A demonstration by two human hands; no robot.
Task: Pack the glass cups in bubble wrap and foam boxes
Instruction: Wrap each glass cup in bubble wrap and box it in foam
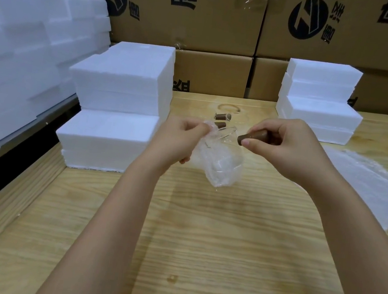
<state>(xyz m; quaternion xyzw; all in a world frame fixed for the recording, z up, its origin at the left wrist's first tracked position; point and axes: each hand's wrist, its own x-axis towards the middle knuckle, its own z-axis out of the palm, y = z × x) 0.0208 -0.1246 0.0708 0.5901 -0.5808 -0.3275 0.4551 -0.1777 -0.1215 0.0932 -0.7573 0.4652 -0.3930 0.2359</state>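
The person holds a glass cup [225,161] in the air above the middle of the wooden table [200,235], its body partly covered by a piece of bubble wrap [209,174]. The left hand [179,139] pinches the wrap at the cup's rim with curled fingers. The right hand [284,149] grips the cup's brown handle [246,138] between thumb and fingers.

Just beyond the hands, two more brown handles [222,116] lie on the table; the glass attached to them is hard to make out. A stack of white foam boxes [122,82] stands to the left and a smaller stack [319,99] at the far right. Loose bubble wrap sheets [370,181] lie on the table's right side. Printed cardboard cartons [206,19] line the far wall.
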